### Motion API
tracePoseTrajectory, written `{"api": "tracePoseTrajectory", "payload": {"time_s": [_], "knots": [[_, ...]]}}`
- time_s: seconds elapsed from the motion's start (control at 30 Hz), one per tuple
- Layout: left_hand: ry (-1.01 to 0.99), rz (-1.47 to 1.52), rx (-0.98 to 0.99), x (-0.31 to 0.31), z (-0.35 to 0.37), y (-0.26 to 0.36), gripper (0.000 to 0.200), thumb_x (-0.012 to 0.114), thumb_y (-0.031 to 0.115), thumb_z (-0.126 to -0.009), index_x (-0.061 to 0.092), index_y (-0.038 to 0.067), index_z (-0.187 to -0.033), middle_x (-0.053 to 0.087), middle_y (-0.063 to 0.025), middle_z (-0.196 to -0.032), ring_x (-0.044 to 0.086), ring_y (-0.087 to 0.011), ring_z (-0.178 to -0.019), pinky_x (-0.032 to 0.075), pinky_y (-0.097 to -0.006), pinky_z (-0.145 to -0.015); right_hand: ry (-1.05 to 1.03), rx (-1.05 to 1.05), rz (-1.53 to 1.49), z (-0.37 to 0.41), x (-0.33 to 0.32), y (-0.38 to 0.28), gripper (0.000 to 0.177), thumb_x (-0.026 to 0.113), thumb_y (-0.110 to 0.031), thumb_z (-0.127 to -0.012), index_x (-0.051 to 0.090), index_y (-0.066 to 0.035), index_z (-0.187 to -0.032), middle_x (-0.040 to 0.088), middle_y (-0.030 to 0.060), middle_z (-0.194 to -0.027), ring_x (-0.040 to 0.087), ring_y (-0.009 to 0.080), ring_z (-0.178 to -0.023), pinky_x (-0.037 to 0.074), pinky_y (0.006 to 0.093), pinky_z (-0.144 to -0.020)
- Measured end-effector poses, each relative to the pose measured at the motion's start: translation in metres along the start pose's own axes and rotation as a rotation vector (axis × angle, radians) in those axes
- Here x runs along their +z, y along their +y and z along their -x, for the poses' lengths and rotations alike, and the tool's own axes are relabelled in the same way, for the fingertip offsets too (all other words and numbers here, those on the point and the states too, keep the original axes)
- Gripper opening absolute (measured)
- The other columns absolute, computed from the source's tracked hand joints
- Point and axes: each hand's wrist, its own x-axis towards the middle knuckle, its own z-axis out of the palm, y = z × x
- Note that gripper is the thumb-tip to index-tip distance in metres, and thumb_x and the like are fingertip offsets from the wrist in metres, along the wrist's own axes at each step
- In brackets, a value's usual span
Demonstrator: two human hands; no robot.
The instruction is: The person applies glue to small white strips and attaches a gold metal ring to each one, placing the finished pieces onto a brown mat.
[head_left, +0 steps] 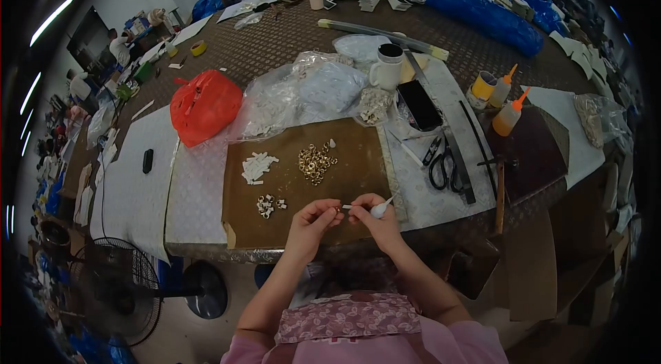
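Observation:
My left hand [318,218] is closed in a pinch above the front of the brown board [368,151]. A tiny piece sits at its fingertips, too small to make out. Close beside it, my right hand [377,221] pinches a short white strip [347,206]. The same hand also holds a small white bottle with a thin pointed nozzle [379,210]. On the board lie a heap of small gold-coloured metal pieces [315,164], a pile of white strips [257,166] and a few gold pieces with white strips on them [266,206].
A red plastic bag [205,108], clear bags [275,99], a white mug [386,71] and a phone [419,106] stand behind the board. Scissors [446,170], a metal ruler [460,168], a hammer [500,188] and orange-tipped bottles [508,118] are to the right. A fan [117,288] stands lower left.

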Motion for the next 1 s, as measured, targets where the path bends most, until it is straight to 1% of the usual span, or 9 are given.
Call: {"api": "tracePoseTrajectory", "payload": {"time_s": [0.13, 0.2, 0.3, 0.43, 0.53, 0.7, 0.83, 0.9, 1.0], "knots": [[0.002, 0.122, -0.086, 0.001, 0.005, 0.002, 0.024, 0.055, 0.004, -0.09, 0.059, -0.001, -0.113, 0.064, -0.0068, -0.096, 0.063, -0.0133, -0.087, 0.051, -0.0245, -0.079, -0.012, -0.061, 0.044, 0.002, 0.003, 0.004, 0.015, 0.061, -0.005, -0.086, 0.059, 0.001, -0.1, 0.063, 0.0041, -0.088, 0.06, 0.0097, -0.079, 0.048, 0.0212, -0.072], [-0.03, 0.136, -0.1, -0.003, 0.005, -0.001, 0.024, 0.054, 0.003, -0.09, 0.059, -0.001, -0.113, 0.064, -0.0075, -0.099, 0.062, -0.0129, -0.088, 0.051, -0.0246, -0.08, -0.006, -0.073, 0.084, 0.004, 0.005, 0.002, 0.015, 0.061, -0.005, -0.086, 0.059, 0.001, -0.1, 0.063, 0.004, -0.088, 0.06, 0.0093, -0.08, 0.048, 0.0209, -0.072], [-0.062, 0.128, -0.095, -0.005, 0.007, -0.003, 0.024, 0.052, 0.002, -0.091, 0.059, -0.001, -0.114, 0.064, -0.0082, -0.1, 0.062, -0.0129, -0.089, 0.051, -0.0248, -0.082, -0.005, -0.047, 0.009, 0.006, 0.009, -0.003, 0.016, 0.062, -0.006, -0.086, 0.06, 0.001, -0.1, 0.063, 0.0041, -0.089, 0.06, 0.0096, -0.08, 0.048, 0.0212, -0.072], [-0.107, 0.13, -0.056, -0.008, 0.008, -0.004, 0.026, 0.051, 0.003, -0.091, 0.058, -0.003, -0.115, 0.064, -0.0088, -0.099, 0.063, -0.0139, -0.089, 0.05, -0.0255, -0.082, -0.018, 0.065, -0.006, 0.008, 0.004, -0.003, 0.016, 0.062, -0.007, -0.086, 0.06, 0.001, -0.1, 0.063, 0.0042, -0.089, 0.06, 0.01, -0.08, 0.048, 0.0216, -0.072], [-0.138, 0.081, -0.066, -0.006, 0.009, 0.001, 0.027, 0.049, 0.002, -0.092, 0.058, -0.002, -0.117, 0.064, -0.0076, -0.101, 0.061, -0.0115, -0.09, 0.048, -0.0242, -0.084, -0.04, 0.115, -0.042, 0.008, 0.001, -0.001, 0.017, 0.063, -0.007, -0.085, 0.06, 0.001, -0.1, 0.063, 0.0042, -0.088, 0.059, 0.0103, -0.079, 0.048, 0.0223, -0.071], [-0.188, -0.014, -0.091, -0.001, 0.01, 0.009, 0.026, 0.051, 0.003, -0.091, 0.059, -0.001, -0.116, 0.064, -0.0064, -0.102, 0.06, -0.0101, -0.089, 0.047, -0.0225, -0.082, -0.066, 0.144, -0.141, 0.008, 0.002, 0.001, 0.016, 0.064, -0.006, -0.084, 0.058, 0.0, -0.098, 0.062, 0.0036, -0.086, 0.058, 0.0108, -0.077, 0.047, 0.0232, -0.07], [-0.188, -0.125, -0.06, -0.005, 0.006, 0.007, 0.024, 0.058, 0.004, -0.087, 0.062, -0.001, -0.111, 0.066, -0.0057, -0.095, 0.06, -0.01, -0.084, 0.048, -0.0221, -0.077, -0.106, 0.032, -0.016, 0.008, 0.002, 0.0, 0.016, 0.065, -0.007, -0.083, 0.058, 0.0, -0.096, 0.061, 0.0032, -0.086, 0.058, 0.0099, -0.078, 0.047, 0.0229, -0.071], [-0.132, -0.265, -0.021, -0.004, 0.006, 0.009, 0.022, 0.061, 0.003, -0.085, 0.065, -0.001, -0.106, 0.066, -0.005, -0.091, 0.059, -0.0087, -0.08, 0.047, -0.0211, -0.074, -0.109, 0.016, 0.1, 0.01, 0.004, -0.011, 0.015, 0.065, -0.007, -0.083, 0.059, 0.0, -0.094, 0.062, 0.0028, -0.086, 0.058, 0.009, -0.079, 0.047, 0.0225, -0.071], [-0.04, -0.428, 0.032, 0.001, 0.009, 0.011, 0.019, 0.064, 0.002, -0.083, 0.067, 0.0, -0.101, 0.067, -0.0039, -0.088, 0.058, -0.0071, -0.075, 0.046, -0.0199, -0.069, -0.137, -0.07, 0.332, 0.011, 0.004, -0.015, 0.012, 0.066, -0.007, -0.083, 0.06, 0.0, -0.089, 0.062, 0.0017, -0.083, 0.057, 0.0072, -0.077, 0.046, 0.0211, -0.07]]}}
